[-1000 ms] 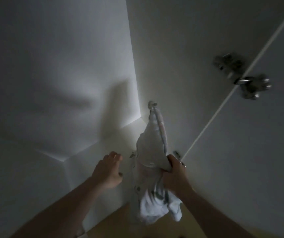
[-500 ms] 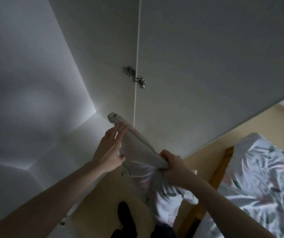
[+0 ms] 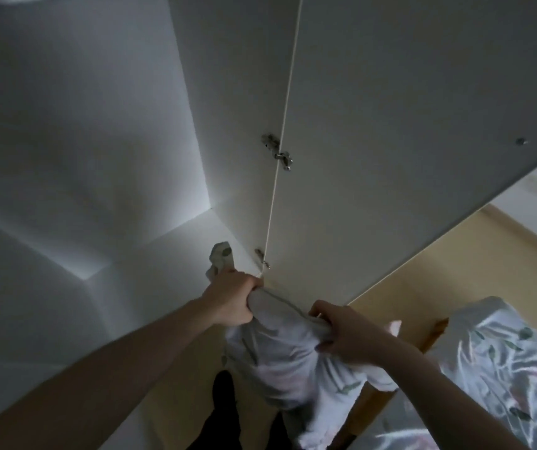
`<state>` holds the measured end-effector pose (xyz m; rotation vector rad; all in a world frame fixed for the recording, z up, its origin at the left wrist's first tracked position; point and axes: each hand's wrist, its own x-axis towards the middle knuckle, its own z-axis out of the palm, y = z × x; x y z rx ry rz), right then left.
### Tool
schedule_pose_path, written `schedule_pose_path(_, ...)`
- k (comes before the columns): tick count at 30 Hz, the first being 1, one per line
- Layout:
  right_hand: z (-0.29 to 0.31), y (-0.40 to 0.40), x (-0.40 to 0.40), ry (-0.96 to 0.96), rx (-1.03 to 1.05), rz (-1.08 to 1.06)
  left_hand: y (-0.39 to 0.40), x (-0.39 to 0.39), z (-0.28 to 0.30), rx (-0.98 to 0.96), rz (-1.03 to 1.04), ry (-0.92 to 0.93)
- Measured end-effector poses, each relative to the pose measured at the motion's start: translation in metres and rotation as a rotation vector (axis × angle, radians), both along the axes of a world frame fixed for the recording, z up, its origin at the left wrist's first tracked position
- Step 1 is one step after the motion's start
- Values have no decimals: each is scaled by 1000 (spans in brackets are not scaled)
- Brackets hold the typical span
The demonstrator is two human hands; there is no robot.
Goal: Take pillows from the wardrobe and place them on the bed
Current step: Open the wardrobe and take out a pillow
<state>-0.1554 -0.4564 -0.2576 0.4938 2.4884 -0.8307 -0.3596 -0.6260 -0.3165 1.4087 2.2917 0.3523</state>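
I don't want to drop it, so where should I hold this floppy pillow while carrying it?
Hold the pillow along its bunched upper edge, from above, as the left hand and right hand do now. It hangs limp below, so gripping two spread points probably stops it sagging or slipping.

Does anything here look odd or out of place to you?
Only the pillow: it looks limp and bunched rather than plump. The left hand and right hand each have a grip on its top edge and the rest sags. The wardrobe door and bed look ordinary.
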Motion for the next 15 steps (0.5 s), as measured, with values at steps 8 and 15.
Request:
schedule_pose_path(8,-2,-23,-28,-10,125,263,-54,53,3,100,356,-288)
schedule_pose_path(15,1,-50,-95,149,170,464,-88,34,19,186,517,-314)
